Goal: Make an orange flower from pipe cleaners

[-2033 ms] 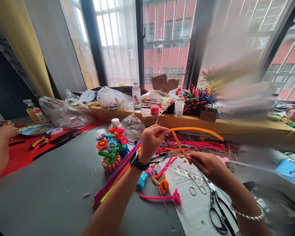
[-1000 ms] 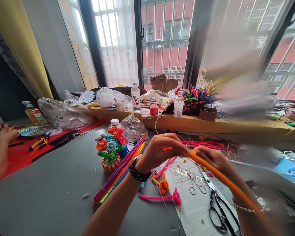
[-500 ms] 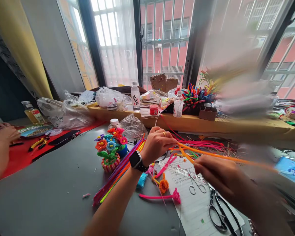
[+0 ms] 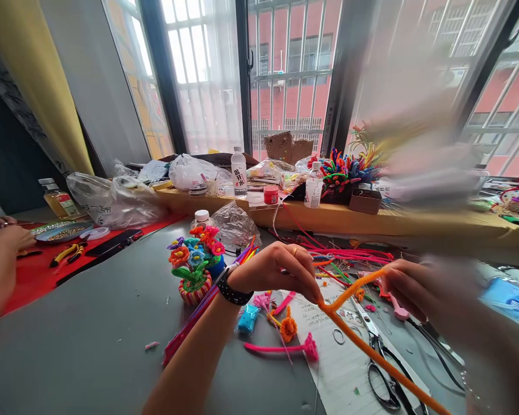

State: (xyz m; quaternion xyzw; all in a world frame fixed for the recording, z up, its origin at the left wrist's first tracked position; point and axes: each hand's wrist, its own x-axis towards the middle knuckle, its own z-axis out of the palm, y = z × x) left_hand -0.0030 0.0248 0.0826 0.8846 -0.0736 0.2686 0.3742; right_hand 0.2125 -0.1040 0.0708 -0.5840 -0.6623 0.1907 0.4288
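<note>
My left hand point(image 4: 288, 268) pinches an orange pipe cleaner point(image 4: 372, 350) at the point where it forks. One short arm of it bends up to my right hand point(image 4: 409, 285), whose fingertips grip its end. The longer arm slants down to the lower right, past the frame's edge. Under my hands lie black-handled scissors point(image 4: 371, 327) on a sheet of paper point(image 4: 339, 380) with writing. Beside the paper are an orange pipe-cleaner flower point(image 4: 288, 329) and a pink one point(image 4: 310, 347) on a stem. The right forearm is partly blurred.
A small pot of fuzzy flowers point(image 4: 194, 291) stands left of my left wrist. Loose pink pipe cleaners point(image 4: 358, 253) lie behind my hands. Bottles, bags and a bundle of colourful pipe cleaners point(image 4: 346, 170) fill the window ledge. Another person's hands point(image 4: 4, 242) are at far left.
My left hand has moved right and down, turning at the wrist. My right hand has moved up and right. The long orange arm has swung from pointing right to slanting downward.
</note>
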